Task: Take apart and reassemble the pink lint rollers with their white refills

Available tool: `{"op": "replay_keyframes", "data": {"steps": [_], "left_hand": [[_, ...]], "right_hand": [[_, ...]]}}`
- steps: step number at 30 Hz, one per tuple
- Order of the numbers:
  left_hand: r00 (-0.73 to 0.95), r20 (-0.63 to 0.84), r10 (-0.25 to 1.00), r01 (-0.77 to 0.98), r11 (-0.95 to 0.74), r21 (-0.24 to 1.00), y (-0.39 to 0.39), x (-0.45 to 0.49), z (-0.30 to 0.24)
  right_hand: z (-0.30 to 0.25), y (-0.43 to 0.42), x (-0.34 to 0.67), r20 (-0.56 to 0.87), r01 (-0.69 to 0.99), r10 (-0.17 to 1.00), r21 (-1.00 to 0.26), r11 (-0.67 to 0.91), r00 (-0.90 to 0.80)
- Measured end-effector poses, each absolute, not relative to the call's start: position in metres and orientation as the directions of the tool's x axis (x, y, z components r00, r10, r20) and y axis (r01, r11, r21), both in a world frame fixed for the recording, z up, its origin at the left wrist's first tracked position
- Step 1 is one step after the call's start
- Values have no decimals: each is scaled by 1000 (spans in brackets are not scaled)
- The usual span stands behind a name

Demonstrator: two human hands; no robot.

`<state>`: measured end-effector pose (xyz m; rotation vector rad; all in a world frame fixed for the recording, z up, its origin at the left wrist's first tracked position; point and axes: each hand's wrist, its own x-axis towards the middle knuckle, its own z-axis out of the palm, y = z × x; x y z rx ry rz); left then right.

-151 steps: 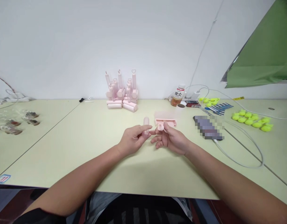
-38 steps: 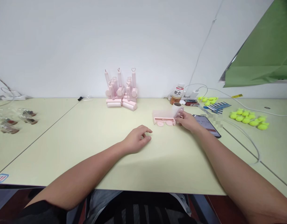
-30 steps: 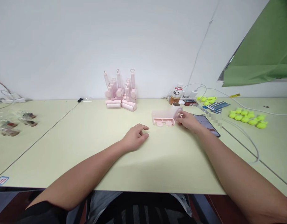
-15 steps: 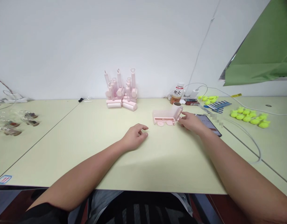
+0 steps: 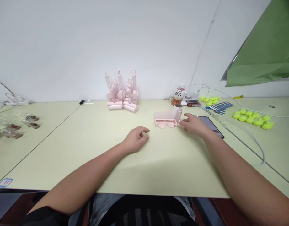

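Observation:
My left hand [image 5: 137, 138] rests on the table with curled fingers apart, holding nothing. Just right of a small group of pink parts is my right hand [image 5: 190, 124], its fingers spread beside a clear pink handle [image 5: 179, 115] that stands upright; a fingertip is very close to its base, and I cannot tell if they touch. Behind the handle stands a white paper roll [image 5: 175, 110] with a brown hollow core. To the left lie a pink open trough-shaped housing [image 5: 166, 121], a translucent cover [image 5: 162, 115] and two round pink end pieces [image 5: 161, 126].
Several pink lint rollers [image 5: 122, 94] with heart-shaped loops are stacked against the wall. A labelled bottle [image 5: 178, 94] is at the back. A phone [image 5: 211, 126] lies beyond my right wrist, near a cable [image 5: 254, 142] and yellow-green pieces [image 5: 252, 117]. Bagged items [image 5: 16, 125] lie left.
The handle, tilted against my right fingers before, now stands upright beside the roll. My right hand has let go of it. My left hand has hardly moved.

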<state>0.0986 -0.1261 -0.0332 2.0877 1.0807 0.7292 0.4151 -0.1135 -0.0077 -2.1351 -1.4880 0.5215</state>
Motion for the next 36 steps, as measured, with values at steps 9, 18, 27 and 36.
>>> {"op": "replay_keyframes", "data": {"steps": [9,18,27,36], "left_hand": [[493,163,855,497,-430,753,-127,100,-29],[504,132,853,507,-416,755,-129,99,-27],[510,103,854,509,-396,764,-129,98,-28],[510,89,856,509,-384,770,-129,97,-27]], "right_hand": [[-18,-104,414,74,862,951,-449,-236,299],[-14,-99,408,131,878,935,-408,-252,329],[-11,-101,408,144,890,934,-378,-254,328],[-17,-101,415,62,893,959,-386,-233,277]]}}
